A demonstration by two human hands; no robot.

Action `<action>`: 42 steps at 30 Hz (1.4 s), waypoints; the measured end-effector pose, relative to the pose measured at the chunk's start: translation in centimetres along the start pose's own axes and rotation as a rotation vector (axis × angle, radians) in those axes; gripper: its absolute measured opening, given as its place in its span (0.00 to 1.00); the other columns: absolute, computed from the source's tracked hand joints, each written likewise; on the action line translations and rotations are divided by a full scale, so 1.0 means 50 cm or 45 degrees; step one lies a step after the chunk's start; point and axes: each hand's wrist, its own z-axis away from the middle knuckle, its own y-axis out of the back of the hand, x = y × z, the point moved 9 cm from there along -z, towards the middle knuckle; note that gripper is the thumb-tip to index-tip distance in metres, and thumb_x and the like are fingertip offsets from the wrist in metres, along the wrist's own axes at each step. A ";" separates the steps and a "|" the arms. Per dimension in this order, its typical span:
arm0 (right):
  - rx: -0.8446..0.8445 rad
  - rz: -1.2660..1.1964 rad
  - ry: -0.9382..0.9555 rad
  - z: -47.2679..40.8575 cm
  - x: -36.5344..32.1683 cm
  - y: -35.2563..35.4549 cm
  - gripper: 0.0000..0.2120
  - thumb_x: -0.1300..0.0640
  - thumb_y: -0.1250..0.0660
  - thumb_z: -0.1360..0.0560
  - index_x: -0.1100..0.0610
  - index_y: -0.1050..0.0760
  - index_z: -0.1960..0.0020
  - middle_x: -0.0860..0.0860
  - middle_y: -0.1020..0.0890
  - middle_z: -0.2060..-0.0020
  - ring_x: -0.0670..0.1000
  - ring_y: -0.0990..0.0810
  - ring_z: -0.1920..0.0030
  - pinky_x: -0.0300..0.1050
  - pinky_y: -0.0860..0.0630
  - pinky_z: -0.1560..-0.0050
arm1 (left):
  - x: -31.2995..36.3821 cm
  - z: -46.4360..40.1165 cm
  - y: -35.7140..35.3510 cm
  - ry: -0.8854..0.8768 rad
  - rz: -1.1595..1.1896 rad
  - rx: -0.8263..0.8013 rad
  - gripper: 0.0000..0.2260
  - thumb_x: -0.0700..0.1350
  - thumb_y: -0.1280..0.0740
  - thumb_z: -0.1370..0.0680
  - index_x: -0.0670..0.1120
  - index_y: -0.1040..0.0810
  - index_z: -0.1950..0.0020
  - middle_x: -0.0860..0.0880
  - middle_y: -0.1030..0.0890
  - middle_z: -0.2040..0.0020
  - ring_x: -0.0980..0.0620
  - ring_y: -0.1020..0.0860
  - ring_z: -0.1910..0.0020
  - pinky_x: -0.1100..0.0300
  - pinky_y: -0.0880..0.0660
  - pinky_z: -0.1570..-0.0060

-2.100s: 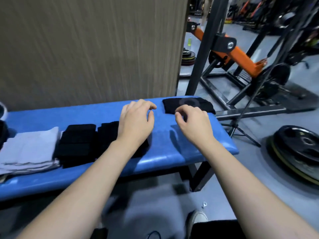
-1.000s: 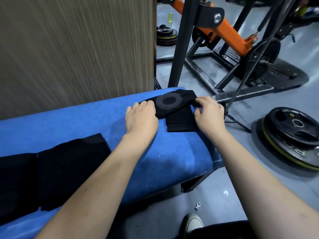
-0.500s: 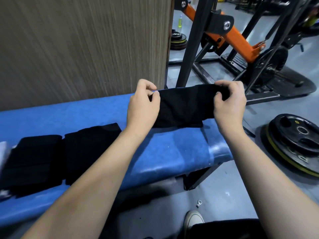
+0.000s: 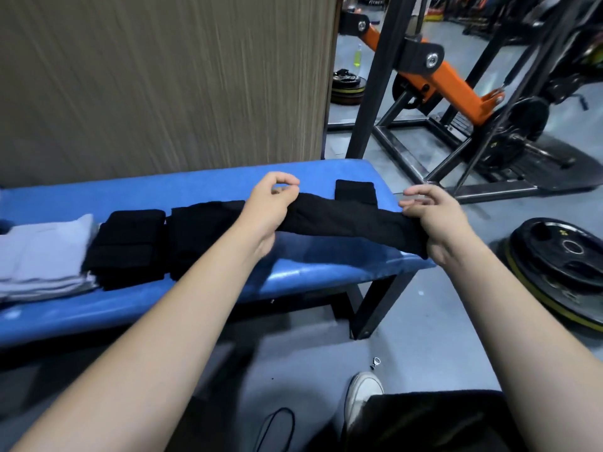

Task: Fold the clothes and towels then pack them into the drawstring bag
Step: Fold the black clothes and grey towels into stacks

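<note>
**Black cloth held stretched above the blue surface**

The left grip (image 4: 270,207) pinches one end of a long black cloth (image 4: 346,220) between thumb and curled fingers, and the right grip (image 4: 434,220) pinches the other end, its fingers bent over the cloth's top edge. Between the two, the cloth runs as a narrow band, sagging a little toward the right, just above the near right part of the blue padded surface (image 4: 313,275).

Behind the band, a small folded black piece (image 4: 355,190) lies on the surface near its far right corner. To the left of the left grip sit two folded black garments side by side, one (image 4: 199,236) partly hidden by the left forearm and another (image 4: 129,247) beyond it. Further left lies a folded pale grey towel (image 4: 42,256), touching that second garment.

A wood-grain panel (image 4: 163,79) stands behind the surface. On the floor at right lie black weight plates (image 4: 564,256), with an orange and black gym frame (image 4: 456,89) beyond. A white shoe (image 4: 360,396) shows below.
</note>
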 end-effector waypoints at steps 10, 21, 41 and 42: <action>-0.294 -0.737 -0.347 0.012 0.040 -0.002 0.11 0.74 0.44 0.35 0.59 0.32 0.61 0.61 0.21 0.54 0.58 0.19 0.56 0.46 0.18 0.58 | 0.012 0.044 0.011 0.022 0.117 -0.335 0.27 0.23 0.49 0.27 0.43 0.17 0.45 0.46 0.17 0.40 0.57 0.17 0.51 0.65 0.25 0.53; -0.282 -0.168 0.214 0.013 -0.024 -0.032 0.18 0.74 0.31 0.28 0.56 0.26 0.44 0.48 0.19 0.64 0.47 0.23 0.69 0.43 0.25 0.63 | 0.024 0.035 0.048 -0.075 0.039 -0.199 0.03 0.39 0.32 0.20 0.43 0.19 0.49 0.49 0.21 0.61 0.55 0.23 0.69 0.65 0.26 0.68; 0.017 0.139 -0.106 0.013 0.030 0.025 0.14 0.62 0.24 0.30 0.53 0.30 0.55 0.52 0.22 0.62 0.51 0.23 0.62 0.46 0.24 0.60 | -0.054 0.051 0.010 0.123 -0.112 -0.119 0.08 0.40 0.35 0.21 0.49 0.29 0.44 0.36 0.18 0.48 0.47 0.17 0.60 0.54 0.18 0.58; 0.027 0.134 -0.098 0.011 0.029 0.025 0.14 0.62 0.25 0.29 0.54 0.29 0.52 0.53 0.21 0.59 0.52 0.22 0.60 0.47 0.24 0.60 | -0.056 0.052 0.005 0.114 -0.119 -0.151 0.11 0.38 0.36 0.21 0.50 0.30 0.43 0.36 0.17 0.49 0.47 0.17 0.61 0.53 0.18 0.57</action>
